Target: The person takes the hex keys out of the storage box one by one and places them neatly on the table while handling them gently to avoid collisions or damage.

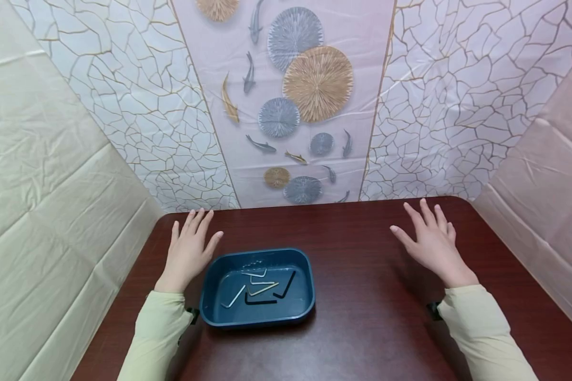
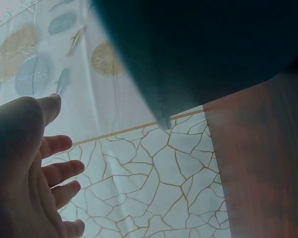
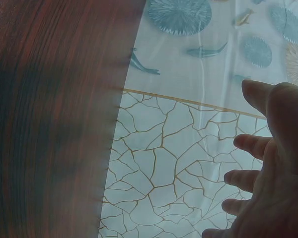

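Observation:
My left hand (image 1: 187, 255) is held with spread, nearly straight fingers just left of a dark blue tray (image 1: 257, 321), and holds nothing. In the left wrist view the tray's outer wall (image 2: 198, 54) looms close beside that hand (image 2: 25, 168). Inside the tray lie several L-shaped hex keys: silver ones such as this hex key (image 1: 234, 297), a yellowish hex key (image 1: 264, 289), and black ones including this hex key (image 1: 288, 284). Over the right side of the table, my right hand (image 1: 434, 243) has its fingers spread and grips nothing; the right wrist view shows the same hand (image 3: 273, 163).
A dark red-brown wooden table (image 1: 362, 328) carries the tray. Behind it hangs a patterned cloth (image 1: 295, 106) with fish and round motifs. Pale cloth walls (image 1: 66, 201) flank the table on both sides.

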Tool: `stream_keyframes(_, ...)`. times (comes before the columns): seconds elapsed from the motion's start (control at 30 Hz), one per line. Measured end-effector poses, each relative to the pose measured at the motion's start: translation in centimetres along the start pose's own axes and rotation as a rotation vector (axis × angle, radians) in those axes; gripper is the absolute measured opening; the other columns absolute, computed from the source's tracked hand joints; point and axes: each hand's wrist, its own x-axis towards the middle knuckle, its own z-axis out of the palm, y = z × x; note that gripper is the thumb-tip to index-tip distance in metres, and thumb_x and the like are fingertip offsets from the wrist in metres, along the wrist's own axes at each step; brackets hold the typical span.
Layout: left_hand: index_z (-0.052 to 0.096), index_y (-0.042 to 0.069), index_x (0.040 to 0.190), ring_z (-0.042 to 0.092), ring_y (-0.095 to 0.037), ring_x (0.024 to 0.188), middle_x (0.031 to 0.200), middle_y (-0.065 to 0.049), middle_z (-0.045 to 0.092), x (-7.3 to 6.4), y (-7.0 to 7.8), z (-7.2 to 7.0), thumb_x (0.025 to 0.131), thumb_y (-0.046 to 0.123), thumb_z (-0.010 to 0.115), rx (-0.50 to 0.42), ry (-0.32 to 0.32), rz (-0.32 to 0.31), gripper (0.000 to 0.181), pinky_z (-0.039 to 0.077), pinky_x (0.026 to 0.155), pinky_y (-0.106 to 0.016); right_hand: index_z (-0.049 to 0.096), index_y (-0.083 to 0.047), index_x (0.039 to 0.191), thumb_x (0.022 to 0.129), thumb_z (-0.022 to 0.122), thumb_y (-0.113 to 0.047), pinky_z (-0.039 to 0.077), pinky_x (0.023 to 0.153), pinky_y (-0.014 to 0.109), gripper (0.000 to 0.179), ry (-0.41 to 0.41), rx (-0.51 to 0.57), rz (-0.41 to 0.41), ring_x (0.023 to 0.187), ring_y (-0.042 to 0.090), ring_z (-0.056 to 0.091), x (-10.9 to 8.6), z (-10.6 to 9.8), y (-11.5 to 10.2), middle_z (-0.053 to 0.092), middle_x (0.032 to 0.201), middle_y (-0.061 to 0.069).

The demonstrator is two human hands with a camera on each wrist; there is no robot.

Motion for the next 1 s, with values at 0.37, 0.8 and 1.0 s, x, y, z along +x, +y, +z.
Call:
stream_keyframes(0.37, 0.041, 0.006, 0.153, 0.02, -0.037, 0.151, 0.157, -0.021, 0.036, -0.2, -0.2, 0.1, 0.104, 0.041, 0.053, 0.0, -0.016, 0.002, 0.062, 0.006, 0.117, -0.062, 0.03, -0.007, 0.157, 0.1, 0.052, -0.054, 0.005, 0.104, 0.077, 0.077, -0.068, -0.011, -0.001, 0.147, 0.053, -0.002, -0.1, 0.2, -0.4, 0.013, 0.162, 0.03)
stream_keyframes(0.8, 0.05, 0.003, 0.147, 0.038, -0.042, 0.141, 0.148, -0.024, 0.047, -1.4, -0.6, 0.5, 0.103, 0.039, 0.056, -0.024, -0.062, -0.016, 0.057, 0.027, 0.112, -0.062, 0.035, -0.005, 0.155, 0.101, 0.054, -0.048, 0.012, 0.102, 0.078, 0.071, -0.065, 0.004, -0.032, 0.145, 0.055, 0.008, -0.2, 0.0, -0.8, 0.021, 0.159, 0.032)
stream_keyframes(1.0, 0.052, 0.007, 0.147, 0.056, -0.045, 0.121, 0.138, -0.026, 0.056, -3.5, -1.2, 1.2, 0.099, 0.041, 0.063, -0.023, -0.115, -0.051, 0.06, 0.045, 0.097, -0.061, 0.039, 0.002, 0.151, 0.103, 0.055, -0.04, 0.024, 0.106, 0.071, 0.066, -0.108, 0.079, -0.094, 0.141, 0.053, 0.027, 0.1, 0.1, -1.7, 0.034, 0.153, 0.032)
